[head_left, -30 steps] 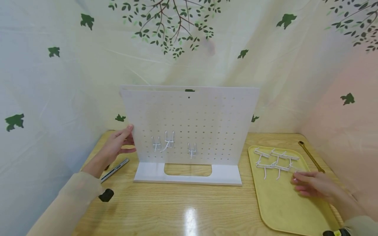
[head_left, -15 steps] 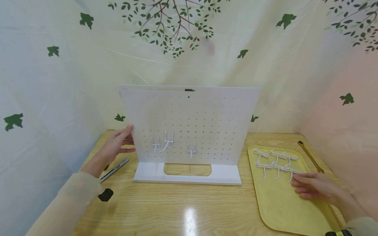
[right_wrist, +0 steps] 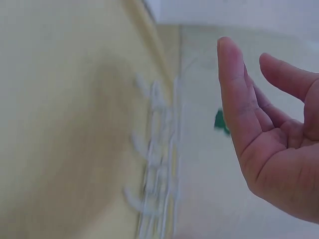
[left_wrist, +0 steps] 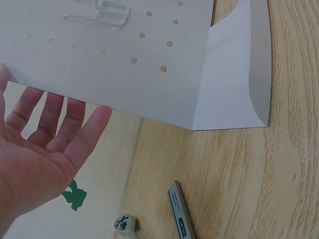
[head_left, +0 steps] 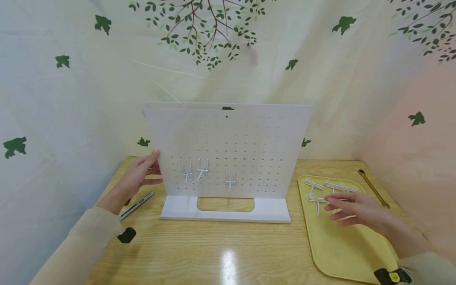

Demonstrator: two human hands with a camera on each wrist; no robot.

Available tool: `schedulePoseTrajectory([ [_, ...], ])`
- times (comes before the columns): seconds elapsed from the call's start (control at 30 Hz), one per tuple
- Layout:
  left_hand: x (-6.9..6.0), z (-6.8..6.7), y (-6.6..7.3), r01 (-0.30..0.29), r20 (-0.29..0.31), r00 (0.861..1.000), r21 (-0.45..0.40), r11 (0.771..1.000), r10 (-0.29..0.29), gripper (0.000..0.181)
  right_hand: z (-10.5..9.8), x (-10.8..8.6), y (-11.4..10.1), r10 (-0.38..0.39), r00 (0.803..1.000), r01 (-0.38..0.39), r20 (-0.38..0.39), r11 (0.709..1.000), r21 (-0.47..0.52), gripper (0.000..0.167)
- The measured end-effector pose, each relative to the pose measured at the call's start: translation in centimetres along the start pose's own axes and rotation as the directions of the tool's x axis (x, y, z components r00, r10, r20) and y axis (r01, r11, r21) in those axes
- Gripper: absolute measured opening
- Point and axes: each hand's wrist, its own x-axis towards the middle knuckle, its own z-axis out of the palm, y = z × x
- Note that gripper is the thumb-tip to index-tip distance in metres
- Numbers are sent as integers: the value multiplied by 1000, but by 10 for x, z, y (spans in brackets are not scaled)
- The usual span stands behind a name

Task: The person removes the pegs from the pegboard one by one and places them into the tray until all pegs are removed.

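Observation:
A white pegboard (head_left: 213,138) stands upright on its base, with white wire hooks (head_left: 202,169) hanging in its lower left and middle. The left hand (head_left: 139,176) grips the board's left edge, thumb in front; the left wrist view shows its fingers (left_wrist: 75,117) along that edge. Over the yellow tray (head_left: 342,253) hovers the right hand (head_left: 360,211), fingers apart and holding nothing. Several white wire hooks (head_left: 315,200) lie at the tray's back, some hidden behind this hand. In the right wrist view the hooks (right_wrist: 157,164) look blurred beside the hand (right_wrist: 279,134).
A grey bar-shaped tool (head_left: 137,206) lies left of the board, near a round-ended item (left_wrist: 124,224) in the left wrist view. A brass-coloured wrench (head_left: 373,188) rests right of the tray. A patterned cloth (head_left: 249,71) hangs behind the table.
The right hand has let go of a hook at the row's right end, then lifted and moved left over the hooks. The left hand remains on the board's edge.

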Motion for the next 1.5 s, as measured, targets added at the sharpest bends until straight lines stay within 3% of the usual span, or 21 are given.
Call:
schedulePoseTrajectory([
  [0.27, 1, 0, 0, 2, 1, 1000, 7, 1000, -2, 74, 59, 27, -37, -130, 991, 129, 41, 991, 17, 56],
  [0.47, 0, 0, 1, 8, -4, 1000, 4, 1000, -8, 75, 97, 59, -54, -162, 986, 160, 35, 985, 65, 63],
  [0.63, 0, 1, 0, 11, -8, 1000, 16, 1000, -11, 76, 125, 83, -60, -198, 976, 183, 94, 972, 149, 61],
  [0.93, 1, 1, 0, 1, -10, 1000, 5, 1000, -1, 75, 174, 127, -57, -178, 970, 109, 168, 928, 357, 54],
  [1.17, 0, 1, 1, 18, -9, 1000, -4, 1000, -18, 75, 202, 150, -57, -129, 974, 16, 185, 859, 512, 48],
  [1.3, -1, 1, 0, 17, -5, 1000, -14, 1000, -17, 73, 211, 157, -58, -115, 977, -4, 179, 833, 554, 48],
  [1.5, 0, 0, -1, 6, -13, 1000, -8, 1000, -6, 73, 217, 162, -60, -95, 982, -12, 160, 828, 561, 50],
])
